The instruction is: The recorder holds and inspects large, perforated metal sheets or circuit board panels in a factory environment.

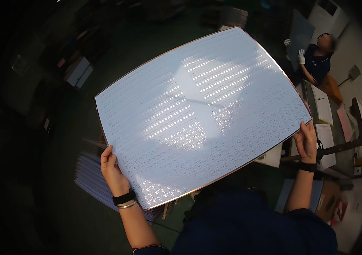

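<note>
Nearest us, our dark blue sleeves [253,229] fill the lower edge. Our left hand [113,170] pinches the near left corner of a big pale panel [198,114] dotted with rows of tiny marks; our right hand [307,140] pinches its right corner. We hold it up off everything, its long axis running from lower left to upper right, tilted away from us. Both hands sit equally close. A stack of like sheets [91,178] lies below the left hand.
</note>
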{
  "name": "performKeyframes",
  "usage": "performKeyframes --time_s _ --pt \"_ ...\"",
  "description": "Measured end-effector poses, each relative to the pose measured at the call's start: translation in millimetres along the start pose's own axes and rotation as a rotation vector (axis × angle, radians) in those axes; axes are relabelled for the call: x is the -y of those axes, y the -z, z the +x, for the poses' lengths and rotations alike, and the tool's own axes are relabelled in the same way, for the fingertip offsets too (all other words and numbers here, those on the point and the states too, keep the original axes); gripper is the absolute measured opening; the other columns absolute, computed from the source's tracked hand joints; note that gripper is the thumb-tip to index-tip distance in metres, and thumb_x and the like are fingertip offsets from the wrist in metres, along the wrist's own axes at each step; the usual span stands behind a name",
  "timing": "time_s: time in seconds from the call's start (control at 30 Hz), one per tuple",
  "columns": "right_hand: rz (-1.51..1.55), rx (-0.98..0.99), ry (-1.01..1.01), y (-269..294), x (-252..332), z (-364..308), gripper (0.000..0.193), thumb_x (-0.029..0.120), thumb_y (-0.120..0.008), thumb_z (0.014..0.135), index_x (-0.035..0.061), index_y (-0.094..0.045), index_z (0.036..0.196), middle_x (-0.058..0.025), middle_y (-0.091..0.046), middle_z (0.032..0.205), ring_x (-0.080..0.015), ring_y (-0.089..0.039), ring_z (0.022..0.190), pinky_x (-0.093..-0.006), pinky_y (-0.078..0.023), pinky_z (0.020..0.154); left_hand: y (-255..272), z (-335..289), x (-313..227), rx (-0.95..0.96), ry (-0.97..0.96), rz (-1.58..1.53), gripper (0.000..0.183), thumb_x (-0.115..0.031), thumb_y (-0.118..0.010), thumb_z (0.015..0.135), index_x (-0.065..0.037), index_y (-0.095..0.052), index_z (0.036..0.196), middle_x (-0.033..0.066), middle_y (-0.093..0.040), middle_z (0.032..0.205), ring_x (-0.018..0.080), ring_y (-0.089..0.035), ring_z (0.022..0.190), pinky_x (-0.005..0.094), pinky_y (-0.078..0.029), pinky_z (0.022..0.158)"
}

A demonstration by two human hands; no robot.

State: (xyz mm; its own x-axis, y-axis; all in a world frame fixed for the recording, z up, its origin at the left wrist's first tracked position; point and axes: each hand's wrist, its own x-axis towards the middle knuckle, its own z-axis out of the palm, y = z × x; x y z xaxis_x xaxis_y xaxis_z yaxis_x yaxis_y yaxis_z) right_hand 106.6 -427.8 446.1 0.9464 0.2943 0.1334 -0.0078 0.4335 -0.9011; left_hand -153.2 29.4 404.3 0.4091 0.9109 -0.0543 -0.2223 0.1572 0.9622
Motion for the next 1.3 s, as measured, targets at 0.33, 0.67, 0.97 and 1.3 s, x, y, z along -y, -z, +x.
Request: performKeyframes --time_s 0.33,0.67,0.97,1.3 --pt "-0.022 0.154 -0.028 -2.5 5.3 31.9 0.058 0.014 -0.054 0.092 -0.0057 -0.028 0.139 -0.0182 -0.053 0.125 -0.0187 -0.062 0.102 -0.032 -0.055 0.084 15.4 10.0 -9.4 -0.08 -0.162 -0.005 0.019 -0.004 -0.047 0.093 -0.003 -0.057 0.109 0.0055 -0.061 0.106 0.0102 -0.056 0.093 0.0233 -0.047 0.083" --pt "-0.271 0.032 0.318 -31.3 108.9 152.2 0.022 0.03 -0.06 0.091 0.0086 -0.063 0.098 0.0015 -0.065 0.087 -0.0044 -0.061 0.075 -0.0205 -0.053 0.066 -48.2 26.0 -186.4 -0.056 -0.857 -0.195 0.024 -0.009 -0.056 0.093 -0.002 -0.055 0.115 0.0057 -0.061 0.109 0.01 -0.056 0.101 0.0217 -0.045 0.089" --pt "0.043 0.159 0.566 -58.2 133.5 181.3 0.021 0.021 -0.055 0.094 0.0053 -0.06 0.107 -0.0041 -0.065 0.1 -0.0122 -0.065 0.087 -0.0266 -0.055 0.075 -52.5 18.9 -241.4 0.053 -1.163 -0.373 0.021 -0.01 -0.054 0.094 -0.003 -0.055 0.114 0.0055 -0.061 0.109 0.0111 -0.056 0.102 0.0247 -0.044 0.091" --pt "0.162 0.238 0.56 -72.4 114.0 217.3 0.02 0.017 -0.052 0.096 0.0038 -0.057 0.11 -0.0068 -0.063 0.108 -0.0138 -0.062 0.098 -0.0284 -0.054 0.084 -52.9 12.7 -247.2 0.049 -1.219 -0.388 0.031 -0.009 -0.052 0.095 -0.008 -0.049 0.126 0.0044 -0.059 0.113 0.0111 -0.055 0.103 0.0263 -0.045 0.09"
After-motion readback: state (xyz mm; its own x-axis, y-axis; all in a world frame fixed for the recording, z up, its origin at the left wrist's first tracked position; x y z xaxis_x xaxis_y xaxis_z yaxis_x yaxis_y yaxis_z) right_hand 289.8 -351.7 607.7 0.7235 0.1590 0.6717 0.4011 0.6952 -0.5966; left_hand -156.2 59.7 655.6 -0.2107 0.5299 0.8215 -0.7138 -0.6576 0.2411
